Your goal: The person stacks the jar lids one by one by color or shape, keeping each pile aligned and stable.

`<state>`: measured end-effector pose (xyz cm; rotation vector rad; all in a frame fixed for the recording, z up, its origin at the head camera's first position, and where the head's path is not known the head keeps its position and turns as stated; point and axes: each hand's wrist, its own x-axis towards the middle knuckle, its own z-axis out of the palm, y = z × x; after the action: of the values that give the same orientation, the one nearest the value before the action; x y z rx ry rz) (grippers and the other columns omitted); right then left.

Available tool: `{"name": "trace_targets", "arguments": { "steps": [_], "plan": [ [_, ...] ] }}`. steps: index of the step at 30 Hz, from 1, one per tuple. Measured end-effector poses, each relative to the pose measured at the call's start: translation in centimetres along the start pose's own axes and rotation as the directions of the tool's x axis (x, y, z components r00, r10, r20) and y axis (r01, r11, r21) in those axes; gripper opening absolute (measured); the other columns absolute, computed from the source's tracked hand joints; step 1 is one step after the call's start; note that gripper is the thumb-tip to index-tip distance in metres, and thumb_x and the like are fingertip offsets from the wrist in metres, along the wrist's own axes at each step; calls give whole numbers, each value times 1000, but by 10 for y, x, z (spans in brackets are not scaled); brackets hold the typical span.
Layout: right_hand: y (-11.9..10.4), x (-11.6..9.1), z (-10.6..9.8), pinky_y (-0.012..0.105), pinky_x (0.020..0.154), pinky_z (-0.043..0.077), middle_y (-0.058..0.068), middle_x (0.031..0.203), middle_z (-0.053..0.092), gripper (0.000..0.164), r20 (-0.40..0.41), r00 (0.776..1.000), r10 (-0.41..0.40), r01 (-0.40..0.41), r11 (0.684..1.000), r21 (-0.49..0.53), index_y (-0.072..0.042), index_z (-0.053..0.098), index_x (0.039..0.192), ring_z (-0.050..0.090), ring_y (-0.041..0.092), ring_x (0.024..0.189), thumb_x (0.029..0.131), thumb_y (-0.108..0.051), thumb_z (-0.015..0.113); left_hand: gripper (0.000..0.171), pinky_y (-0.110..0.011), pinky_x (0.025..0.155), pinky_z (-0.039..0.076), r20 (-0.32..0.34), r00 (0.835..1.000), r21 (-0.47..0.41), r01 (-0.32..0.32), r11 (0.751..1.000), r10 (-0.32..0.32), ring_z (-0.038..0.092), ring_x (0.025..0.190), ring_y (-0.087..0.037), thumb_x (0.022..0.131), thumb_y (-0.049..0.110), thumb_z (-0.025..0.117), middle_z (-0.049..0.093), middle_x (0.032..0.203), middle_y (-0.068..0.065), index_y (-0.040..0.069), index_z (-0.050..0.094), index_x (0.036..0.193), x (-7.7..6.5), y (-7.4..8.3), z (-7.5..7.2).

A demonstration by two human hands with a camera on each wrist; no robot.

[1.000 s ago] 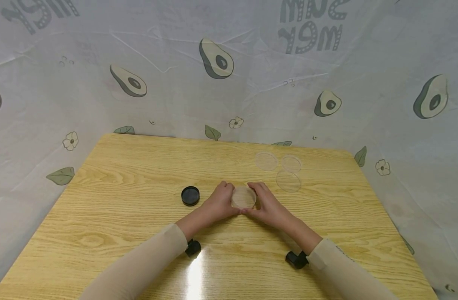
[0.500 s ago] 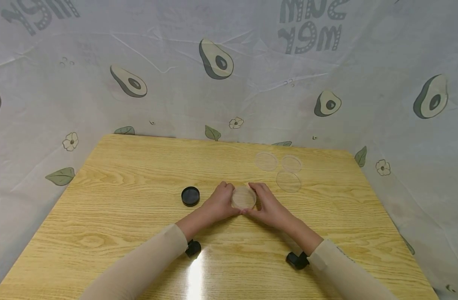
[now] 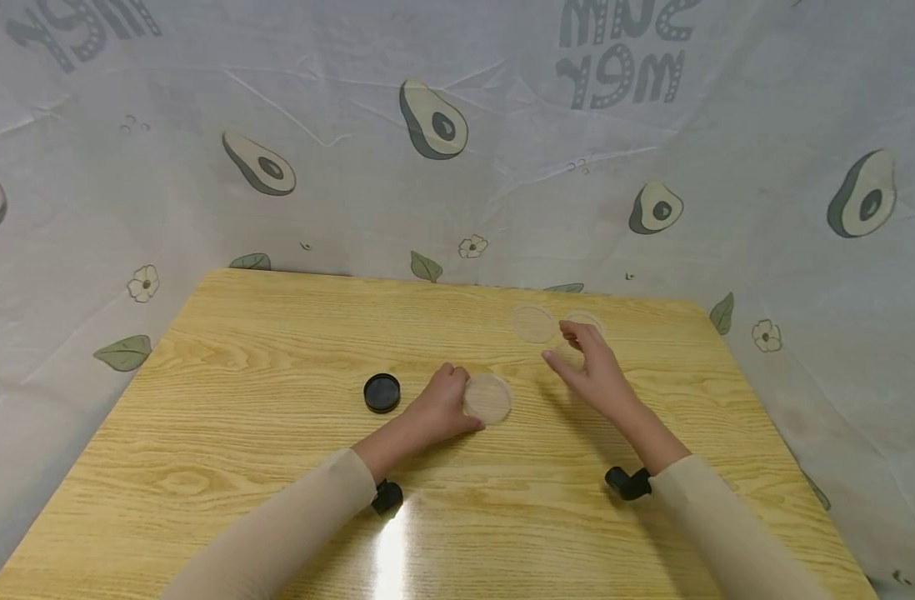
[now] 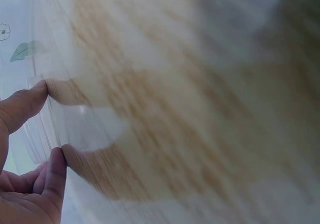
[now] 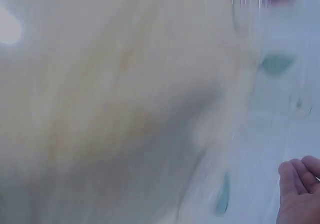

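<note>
1. The left hand (image 3: 444, 404) grips a clear round dish (image 3: 489, 398) on the wooden table (image 3: 277, 483), about midway between its left and right edges.
2. The dish sits just to the right of the palm: the curled fingers press its left rim on the side toward the table's far edge, and the thumb meets the rim on the side toward the near edge. The left wrist view shows the tips touching the clear wall, which bears several parallel lines; how many layers it has, I cannot tell.
3. The right hand (image 3: 596, 379) grasps nothing. Its thumb and fingers are parted and gently bent, and the dish lies to the left, apart from them.
4. A clear disc (image 3: 570, 356) shows through the gap between the right thumb and fingers, partly covered by that hand; whether they touch, I cannot tell.
5. Two more discs lie closer to the table's far edge, toward its far right corner: a left disc (image 3: 533, 323) and a right disc (image 3: 587, 317), the latter just beyond the right fingertips.
6. A black round lid-like piece (image 3: 382, 392) lies to the left of the left hand, nearer the table's left edge than the dish.
</note>
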<state>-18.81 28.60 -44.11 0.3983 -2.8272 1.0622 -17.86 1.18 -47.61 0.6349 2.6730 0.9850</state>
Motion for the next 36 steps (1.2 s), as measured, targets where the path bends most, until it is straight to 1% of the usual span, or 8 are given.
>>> {"name": "trace_targets", "arguments": {
  "steps": [5,9,13,19,22,26,31,36],
  "plan": [
    [25,11,-25,65,116,37,34,153,40,72,-39,995,94,-97,993,-65,9,33,157,42,52,141,108,-38,58,69,-44,92,55,8,1000,-18,4,1000,-4,57,100,-26,83,26,91,56,117,-19,-7,56,132,-1,1,-1],
    [40,21,-34,67,115,37,39,154,36,76,-27,988,151,-153,983,-103,14,31,156,40,55,140,108,-40,57,69,-44,93,55,9,1000,-13,13,1000,-13,57,100,-26,83,26,91,56,117,-19,-7,56,132,-1,0,-1],
    [54,32,-40,68,115,36,42,155,33,80,-2,978,209,-208,972,-111,17,27,156,37,57,141,108,-40,55,70,-43,94,55,3,1000,-3,18,1000,-18,57,101,-26,82,27,91,57,118,-19,-7,56,133,-1,1,-2],
    [78,39,-52,68,118,33,44,157,28,79,35,951,307,-302,948,-96,18,18,158,32,59,145,110,-35,52,70,-42,92,56,15,1000,2,14,1000,-14,57,101,-26,83,28,91,57,119,-19,-6,56,133,-1,2,-3],
    [85,39,-56,68,118,32,45,159,25,79,73,942,328,-322,943,-87,19,15,158,29,60,147,109,-30,55,69,-42,91,55,14,1000,13,16,1000,-16,57,100,-25,83,28,91,56,117,-19,-6,56,132,-2,3,-3],
    [92,37,-55,70,117,32,46,158,24,79,118,938,327,-316,943,-102,20,15,157,28,62,146,107,-24,58,69,-43,92,56,10,1000,23,15,1000,-15,58,101,-26,83,28,91,57,117,-19,-6,56,132,-2,3,-4],
    [95,36,-50,70,116,34,47,154,29,78,127,944,303,-288,950,-124,22,20,156,32,61,143,106,-23,61,69,-44,93,55,16,1000,18,16,1000,-17,58,101,-27,83,28,91,57,117,-19,-6,56,132,-3,4,-5],
    [96,39,-47,69,118,32,45,158,27,82,137,944,301,-288,952,-108,19,17,158,29,60,147,106,-23,63,68,-43,93,55,18,1000,14,19,1000,-20,57,100,-26,83,28,90,56,116,-19,-6,56,131,-3,4,-6]
  ]
}}
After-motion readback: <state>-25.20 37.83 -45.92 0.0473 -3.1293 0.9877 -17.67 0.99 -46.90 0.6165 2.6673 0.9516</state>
